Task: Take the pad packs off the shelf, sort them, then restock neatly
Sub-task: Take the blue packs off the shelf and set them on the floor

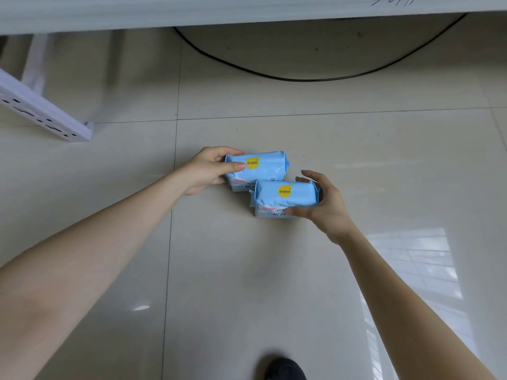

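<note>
1. Toe of a dark shoe [285, 370] pokes in at the bottom edge, on the pale tiled floor [219, 270]. The person is bent low, with both bare arms stretched forward.
2. The right hand [327, 207] is wrapped round the right end of the nearer blue pack [282, 197]. The thumb lies along the front face and the fingers curl over the back.
3. Just beyond it, the left hand [204, 171] grips the left end of the farther blue pack [258, 165], with the thumb lying across the top beside the yellow badge. The two packs look alike and meet corner to corner, touching as far as I can tell.
4. Both packs are down at floor level, well clear of the shelving. I cannot tell whether they rest on the tiles or hang just above them.
5. Farther off, a white slotted upright [46, 116] leans in from the left and a black cable [315, 79] loops over the floor. The white shelf edge [219, 12] runs across the top, blurred, with no packs showing on it.
6. By my reckoning these two packs have been taken down, and the sorting looks to be in hand, with like being set beside like. Nothing shows of restocking yet, so that part is left to do. I cannot tell whether more packs wait out of view.
</note>
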`<action>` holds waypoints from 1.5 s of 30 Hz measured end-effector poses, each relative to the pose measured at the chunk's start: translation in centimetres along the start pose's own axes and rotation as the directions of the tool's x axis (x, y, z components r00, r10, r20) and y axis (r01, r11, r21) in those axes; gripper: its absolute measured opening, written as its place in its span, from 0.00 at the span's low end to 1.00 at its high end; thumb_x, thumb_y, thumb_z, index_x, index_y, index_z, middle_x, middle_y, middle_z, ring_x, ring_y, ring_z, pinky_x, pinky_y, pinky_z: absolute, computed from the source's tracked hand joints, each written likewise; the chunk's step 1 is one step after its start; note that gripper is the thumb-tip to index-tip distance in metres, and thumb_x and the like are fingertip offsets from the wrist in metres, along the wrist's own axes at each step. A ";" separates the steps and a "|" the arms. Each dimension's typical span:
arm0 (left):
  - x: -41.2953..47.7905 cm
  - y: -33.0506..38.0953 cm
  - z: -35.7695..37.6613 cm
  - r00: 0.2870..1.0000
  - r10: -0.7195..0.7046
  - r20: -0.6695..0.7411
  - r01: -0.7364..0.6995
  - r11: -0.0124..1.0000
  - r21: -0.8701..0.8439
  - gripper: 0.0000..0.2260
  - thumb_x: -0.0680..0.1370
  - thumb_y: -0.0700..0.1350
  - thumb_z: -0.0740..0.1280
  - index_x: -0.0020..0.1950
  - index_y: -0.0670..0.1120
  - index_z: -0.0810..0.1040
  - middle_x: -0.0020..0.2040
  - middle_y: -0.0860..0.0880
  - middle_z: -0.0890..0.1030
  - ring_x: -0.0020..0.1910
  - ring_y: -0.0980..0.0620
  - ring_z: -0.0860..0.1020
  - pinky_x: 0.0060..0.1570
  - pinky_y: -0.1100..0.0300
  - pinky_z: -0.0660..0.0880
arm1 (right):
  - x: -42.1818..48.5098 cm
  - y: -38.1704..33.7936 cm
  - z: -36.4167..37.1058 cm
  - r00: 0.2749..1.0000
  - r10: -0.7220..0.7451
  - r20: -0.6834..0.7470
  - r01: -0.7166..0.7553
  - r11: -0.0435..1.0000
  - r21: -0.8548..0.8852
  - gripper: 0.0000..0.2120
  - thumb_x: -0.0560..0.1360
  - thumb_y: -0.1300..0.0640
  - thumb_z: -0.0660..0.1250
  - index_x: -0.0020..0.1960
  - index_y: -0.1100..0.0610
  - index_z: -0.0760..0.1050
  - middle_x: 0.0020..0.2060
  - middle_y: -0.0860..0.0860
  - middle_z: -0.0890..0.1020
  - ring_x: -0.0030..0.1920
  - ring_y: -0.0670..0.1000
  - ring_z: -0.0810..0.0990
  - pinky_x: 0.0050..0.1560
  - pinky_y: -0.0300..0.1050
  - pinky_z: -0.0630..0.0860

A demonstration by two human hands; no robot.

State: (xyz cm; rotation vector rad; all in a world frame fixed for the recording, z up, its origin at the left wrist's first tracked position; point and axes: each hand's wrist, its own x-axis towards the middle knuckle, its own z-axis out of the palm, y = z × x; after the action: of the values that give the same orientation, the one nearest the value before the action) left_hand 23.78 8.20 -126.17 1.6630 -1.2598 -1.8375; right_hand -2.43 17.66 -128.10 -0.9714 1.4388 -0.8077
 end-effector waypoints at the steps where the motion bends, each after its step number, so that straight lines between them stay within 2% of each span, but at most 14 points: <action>1: 0.0 -0.1 0.0 1.000 0.000 0.003 0.000 1.000 -0.010 0.19 0.75 0.42 0.72 0.66 0.47 0.77 0.60 0.48 0.82 0.59 0.52 0.80 0.64 0.52 0.74 | 0.1 0.0 0.3 1.000 -0.001 0.010 0.001 1.000 0.006 0.42 0.61 0.71 0.80 0.69 0.51 0.68 0.61 0.51 0.77 0.57 0.49 0.79 0.56 0.45 0.80; 4: 0.1 0.0 -0.1 0.999 0.009 0.035 -0.008 1.000 -0.026 0.15 0.76 0.41 0.72 0.62 0.49 0.78 0.57 0.50 0.83 0.55 0.55 0.81 0.58 0.59 0.77 | 0.4 -0.1 1.4 0.999 -0.005 0.034 0.004 1.000 0.024 0.45 0.61 0.71 0.80 0.72 0.52 0.66 0.63 0.53 0.75 0.61 0.52 0.78 0.59 0.48 0.79; 6: 0.1 0.2 -0.2 0.998 0.010 0.058 -0.009 1.000 -0.017 0.14 0.76 0.41 0.72 0.60 0.51 0.79 0.56 0.51 0.83 0.54 0.56 0.81 0.53 0.63 0.77 | 0.6 -0.2 2.0 0.999 -0.014 0.046 0.013 0.999 0.039 0.45 0.61 0.72 0.80 0.72 0.53 0.66 0.62 0.54 0.76 0.60 0.52 0.79 0.58 0.48 0.79; 10: 0.4 0.5 -0.4 0.997 -0.010 0.079 0.009 1.000 0.014 0.15 0.76 0.41 0.71 0.62 0.49 0.78 0.59 0.49 0.82 0.58 0.52 0.80 0.62 0.56 0.74 | 0.7 -0.2 2.7 0.998 -0.034 0.061 0.030 0.997 0.065 0.43 0.61 0.73 0.79 0.70 0.50 0.67 0.57 0.48 0.79 0.54 0.45 0.81 0.51 0.41 0.81; 12: 0.4 0.7 -0.3 0.996 -0.015 0.091 0.014 1.000 0.017 0.15 0.76 0.41 0.71 0.62 0.49 0.78 0.57 0.50 0.82 0.56 0.53 0.80 0.61 0.57 0.74 | 0.8 -0.1 2.9 0.997 -0.040 0.060 0.036 0.997 0.074 0.43 0.61 0.73 0.79 0.71 0.52 0.67 0.59 0.50 0.79 0.57 0.48 0.81 0.53 0.44 0.81; 15: 0.6 0.9 -0.3 0.994 -0.021 0.103 0.018 0.999 0.029 0.15 0.76 0.40 0.71 0.62 0.50 0.78 0.55 0.52 0.82 0.52 0.57 0.81 0.55 0.63 0.76 | 0.8 0.0 3.1 0.997 -0.048 0.061 0.043 0.996 0.085 0.43 0.61 0.73 0.79 0.71 0.55 0.68 0.61 0.53 0.79 0.59 0.53 0.81 0.53 0.46 0.81; 20: 0.8 1.3 -0.1 0.990 -0.027 0.138 0.017 0.997 0.069 0.14 0.76 0.39 0.70 0.61 0.50 0.78 0.54 0.53 0.82 0.48 0.60 0.81 0.46 0.68 0.78 | 0.8 0.3 3.3 0.999 -0.038 0.033 0.036 0.998 0.056 0.41 0.61 0.71 0.80 0.70 0.53 0.70 0.59 0.52 0.79 0.58 0.51 0.81 0.55 0.50 0.81; 23: 0.8 1.5 -0.1 0.989 -0.026 0.147 0.014 0.996 0.084 0.14 0.76 0.39 0.70 0.61 0.50 0.78 0.53 0.53 0.82 0.48 0.61 0.81 0.44 0.69 0.78 | 0.8 0.4 3.3 0.999 -0.029 0.027 0.028 0.999 0.041 0.41 0.61 0.71 0.80 0.70 0.54 0.70 0.59 0.51 0.79 0.59 0.51 0.80 0.57 0.53 0.81; 32: 0.7 1.5 -0.2 0.990 -0.015 0.140 -0.005 0.990 0.140 0.13 0.76 0.42 0.71 0.58 0.54 0.79 0.53 0.55 0.82 0.51 0.59 0.80 0.53 0.63 0.75 | 0.7 0.4 3.2 1.000 -0.024 0.008 0.024 1.000 -0.012 0.42 0.62 0.68 0.81 0.71 0.54 0.69 0.62 0.52 0.78 0.61 0.51 0.78 0.61 0.54 0.78; 36: 0.5 1.8 -0.1 0.987 0.048 0.153 -0.082 0.971 0.225 0.15 0.77 0.40 0.70 0.62 0.48 0.78 0.58 0.49 0.81 0.57 0.53 0.79 0.57 0.63 0.75 | 0.7 0.3 3.3 1.000 -0.024 0.002 0.025 0.997 -0.069 0.41 0.62 0.66 0.81 0.71 0.53 0.69 0.61 0.51 0.78 0.62 0.51 0.78 0.62 0.56 0.77; 39: 0.2 2.3 -0.2 0.988 0.051 0.148 -0.094 0.950 0.299 0.16 0.77 0.40 0.70 0.65 0.48 0.77 0.62 0.48 0.80 0.59 0.53 0.78 0.60 0.63 0.74 | 0.5 0.0 3.3 1.000 -0.002 0.011 0.003 0.990 -0.141 0.43 0.62 0.63 0.82 0.73 0.52 0.66 0.60 0.48 0.78 0.61 0.49 0.77 0.63 0.54 0.76; 41: 0.0 2.5 -0.2 0.992 0.044 0.114 -0.084 0.925 0.370 0.19 0.77 0.42 0.70 0.68 0.49 0.74 0.66 0.47 0.77 0.62 0.53 0.76 0.62 0.64 0.72 | 0.0 -0.5 3.1 1.000 0.025 0.009 -0.023 0.980 -0.196 0.47 0.63 0.60 0.82 0.75 0.52 0.62 0.64 0.48 0.75 0.65 0.49 0.74 0.65 0.50 0.74; 43: -0.6 2.6 -0.3 0.999 0.042 0.031 -0.051 0.896 0.440 0.23 0.77 0.46 0.70 0.71 0.51 0.71 0.71 0.47 0.72 0.69 0.51 0.70 0.68 0.58 0.68 | -0.8 -1.2 2.6 0.999 0.048 -0.006 -0.048 0.973 -0.227 0.51 0.62 0.59 0.82 0.77 0.51 0.57 0.72 0.49 0.69 0.69 0.49 0.69 0.65 0.47 0.71; 45: -1.9 2.8 -0.6 0.997 0.067 -0.049 -0.035 0.875 0.483 0.25 0.77 0.49 0.70 0.73 0.51 0.69 0.73 0.49 0.69 0.72 0.51 0.66 0.68 0.59 0.64 | -2.0 -2.3 2.2 0.998 0.056 -0.027 -0.062 0.962 -0.266 0.53 0.63 0.58 0.82 0.78 0.50 0.55 0.75 0.49 0.65 0.71 0.49 0.67 0.65 0.44 0.69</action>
State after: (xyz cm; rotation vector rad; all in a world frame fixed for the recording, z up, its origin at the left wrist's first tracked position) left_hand 23.97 7.90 -122.82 1.8875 -1.8257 -1.4987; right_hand -0.02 18.63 -125.44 -1.1197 1.6144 -0.5895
